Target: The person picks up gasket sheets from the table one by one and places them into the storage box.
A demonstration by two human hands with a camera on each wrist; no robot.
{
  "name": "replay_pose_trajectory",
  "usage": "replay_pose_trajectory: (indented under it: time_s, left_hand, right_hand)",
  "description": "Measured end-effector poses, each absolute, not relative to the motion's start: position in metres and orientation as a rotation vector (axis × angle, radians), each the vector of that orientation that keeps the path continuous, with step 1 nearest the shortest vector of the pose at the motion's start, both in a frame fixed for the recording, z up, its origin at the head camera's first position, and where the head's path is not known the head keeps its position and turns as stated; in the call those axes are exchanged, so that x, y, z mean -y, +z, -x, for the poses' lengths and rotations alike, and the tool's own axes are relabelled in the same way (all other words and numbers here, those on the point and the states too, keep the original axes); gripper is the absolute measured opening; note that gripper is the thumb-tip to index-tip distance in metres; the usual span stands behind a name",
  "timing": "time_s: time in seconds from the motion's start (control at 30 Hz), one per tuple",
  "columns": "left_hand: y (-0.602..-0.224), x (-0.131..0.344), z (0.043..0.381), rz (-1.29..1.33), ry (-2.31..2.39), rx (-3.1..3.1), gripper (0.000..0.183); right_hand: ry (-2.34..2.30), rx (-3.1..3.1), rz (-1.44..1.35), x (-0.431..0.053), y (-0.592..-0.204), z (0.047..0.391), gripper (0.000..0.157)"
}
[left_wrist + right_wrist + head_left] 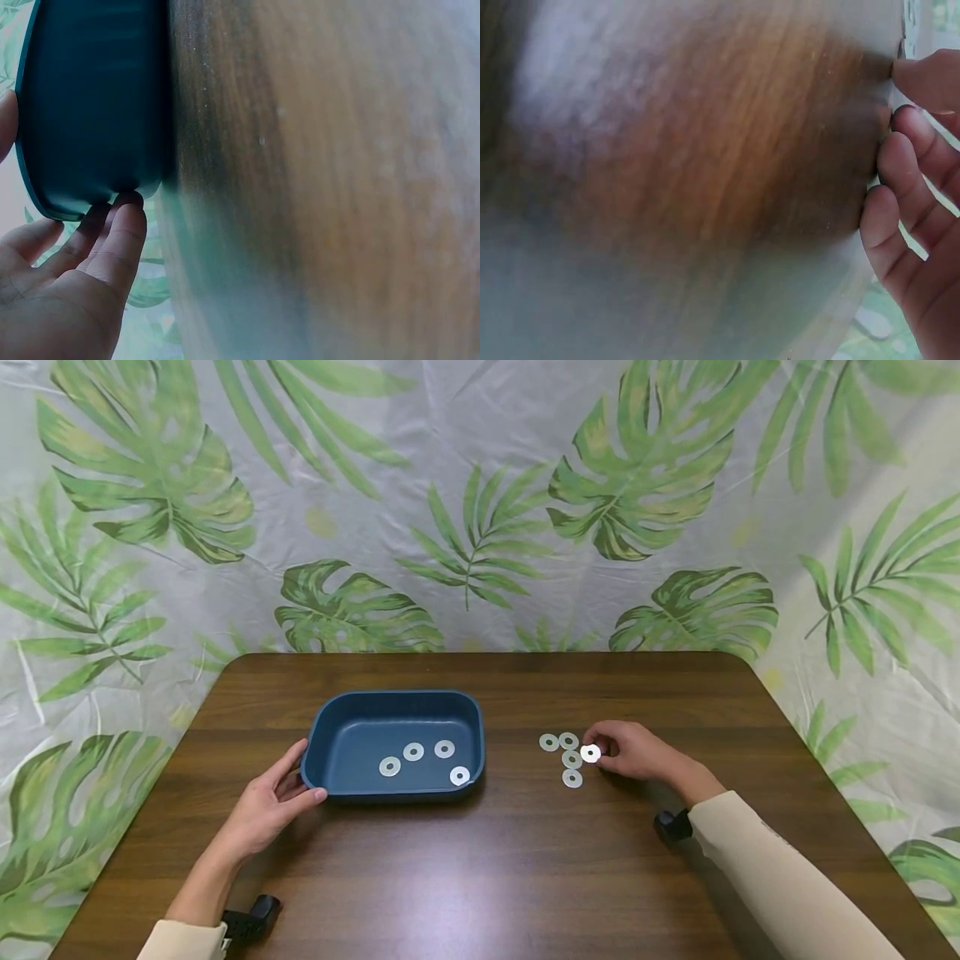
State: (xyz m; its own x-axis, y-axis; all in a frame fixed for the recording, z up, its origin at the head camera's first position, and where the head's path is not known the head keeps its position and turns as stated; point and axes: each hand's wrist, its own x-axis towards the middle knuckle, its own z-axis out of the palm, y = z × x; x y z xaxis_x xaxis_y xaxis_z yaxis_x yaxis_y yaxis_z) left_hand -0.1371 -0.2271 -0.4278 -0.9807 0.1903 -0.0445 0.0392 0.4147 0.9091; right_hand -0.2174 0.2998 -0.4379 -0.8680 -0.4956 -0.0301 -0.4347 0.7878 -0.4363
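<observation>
A blue rectangular tray [393, 794] stands on the table, with several flat metal washers [413, 752] lying spread on its floor. My left hand [262, 806] holds the tray's left end, thumb at the near corner and fingers against the end wall. In the left wrist view, fingertips [129, 201] touch the tray's dark side wall [97, 97]. To the right of the tray, my right hand [633, 750] pinches one washer [590, 753], which looks brighter than the others. Close beside it, several loose washers [572, 778] lie on the table. The right wrist view hides the pinched washer.
The dark wooden table [450, 877] runs back to a leaf-patterned cloth [480, 518] hanging behind it. Black wrist cameras [672, 825] sit under both wrists, low over the tabletop.
</observation>
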Motion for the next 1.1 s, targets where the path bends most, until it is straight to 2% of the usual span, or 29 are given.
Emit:
replay_pose_trajectory:
  time_s: [0.37, 0.67, 1.1]
  left_hand:
    - [-0.428, 0.227, 0.137, -0.194, 1.622, -2.507, 0.079]
    - [-0.426, 0.226, 0.136, -0.192, 1.616, -2.504, 0.080]
    - [-0.426, 0.226, 0.136, -0.194, 1.618, -2.512, 0.079]
  right_hand:
    - [-0.628, -2.873, 0.733, -0.300, -0.442, 0.219, 0.021]
    - [-0.781, -2.865, 0.613, -0.306, -0.439, 0.217, 0.022]
    - [-0.852, -2.875, 0.647, -0.297, -0.395, 0.221, 0.024]
